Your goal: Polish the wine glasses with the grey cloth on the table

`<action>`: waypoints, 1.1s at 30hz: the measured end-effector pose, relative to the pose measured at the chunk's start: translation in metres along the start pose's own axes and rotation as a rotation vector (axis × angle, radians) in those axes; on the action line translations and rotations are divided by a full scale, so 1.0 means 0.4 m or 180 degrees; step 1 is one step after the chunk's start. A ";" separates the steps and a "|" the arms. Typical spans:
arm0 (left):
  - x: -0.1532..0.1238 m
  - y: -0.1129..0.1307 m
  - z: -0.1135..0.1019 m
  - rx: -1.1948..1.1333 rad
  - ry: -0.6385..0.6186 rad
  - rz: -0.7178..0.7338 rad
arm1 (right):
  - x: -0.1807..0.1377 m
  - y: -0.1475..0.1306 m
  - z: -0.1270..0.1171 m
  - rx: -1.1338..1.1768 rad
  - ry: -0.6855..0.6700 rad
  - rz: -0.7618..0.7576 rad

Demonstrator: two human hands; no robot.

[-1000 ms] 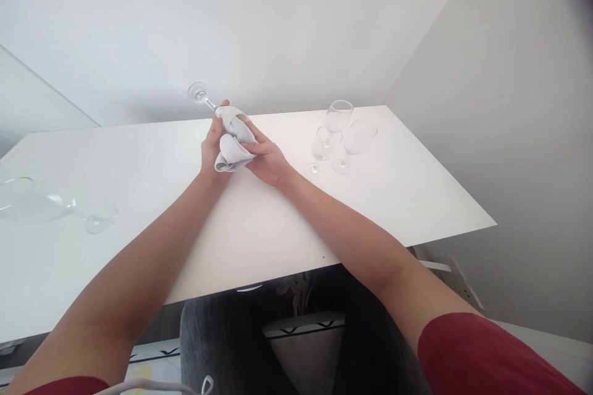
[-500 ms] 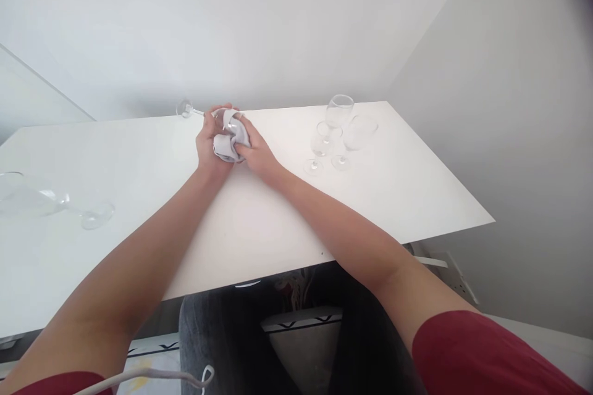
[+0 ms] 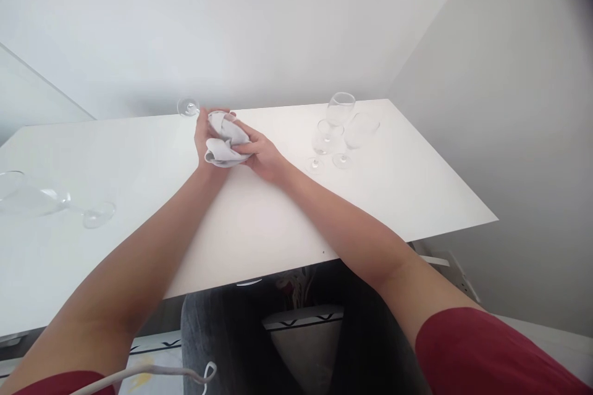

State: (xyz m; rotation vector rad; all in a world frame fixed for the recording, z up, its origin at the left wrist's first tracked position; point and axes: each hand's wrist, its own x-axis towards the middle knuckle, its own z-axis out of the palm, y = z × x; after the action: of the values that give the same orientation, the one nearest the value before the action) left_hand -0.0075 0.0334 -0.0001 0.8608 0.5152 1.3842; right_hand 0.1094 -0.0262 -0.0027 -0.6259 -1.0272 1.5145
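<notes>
Both hands meet over the far part of the white table [image 3: 259, 222], around one wine glass [image 3: 188, 107] tilted on its side. Its round foot and stem point left; the bowl is mostly hidden by the hands and a pale grey cloth [image 3: 227, 145]. My left hand [image 3: 202, 141] is wrapped round the bowl from the left. With its fingers closed, my right hand [image 3: 262, 151] presses the bunched cloth against the glass, thumb on top of the folds.
Three clear wine glasses, one of them this upright glass [image 3: 341, 110], stand grouped at the right of the table. Another wine glass [image 3: 34, 197] is at the left, partly out of view. A wall [image 3: 222, 24] rises behind the table's far edge. A white cable [image 3: 152, 371] hangs low in front.
The cloth has turned and shifted slightly left, covering more of the bowl. The glass's foot has rotated a little, and my right hand has moved slightly with the cloth.
</notes>
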 end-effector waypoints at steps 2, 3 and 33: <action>-0.003 0.002 0.004 0.0019 0.0003 0.0024 | -0.003 -0.004 0.003 0.0127 0.0252 -0.0075; -0.004 0.002 0.006 0.0015 0.0047 0.0025 | -0.002 -0.003 0.002 0.0132 0.0335 -0.0041; -0.028 -0.005 0.036 0.0288 -0.1006 -0.0878 | 0.049 0.013 -0.062 0.0189 0.2210 -0.1044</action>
State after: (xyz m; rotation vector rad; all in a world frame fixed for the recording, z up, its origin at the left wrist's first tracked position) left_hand 0.0031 0.0193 0.0055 1.0192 0.4351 0.9577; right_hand 0.1233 -0.0008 -0.0159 -0.8170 -0.5109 0.9254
